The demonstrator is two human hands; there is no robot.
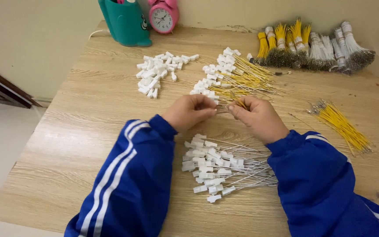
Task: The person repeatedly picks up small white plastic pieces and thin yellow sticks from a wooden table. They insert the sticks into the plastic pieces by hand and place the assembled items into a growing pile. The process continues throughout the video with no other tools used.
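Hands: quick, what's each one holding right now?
Left hand: fingers closed, pinching something small; what it is cannot be told.
Right hand: fingers closed on thin yellow wires.

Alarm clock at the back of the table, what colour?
Pink, with a white face; the alarm clock shows in the head view.

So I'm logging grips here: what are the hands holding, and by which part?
Both hands pinch a thin wire between them: left hand at one end, right hand at the other, where yellow shows.
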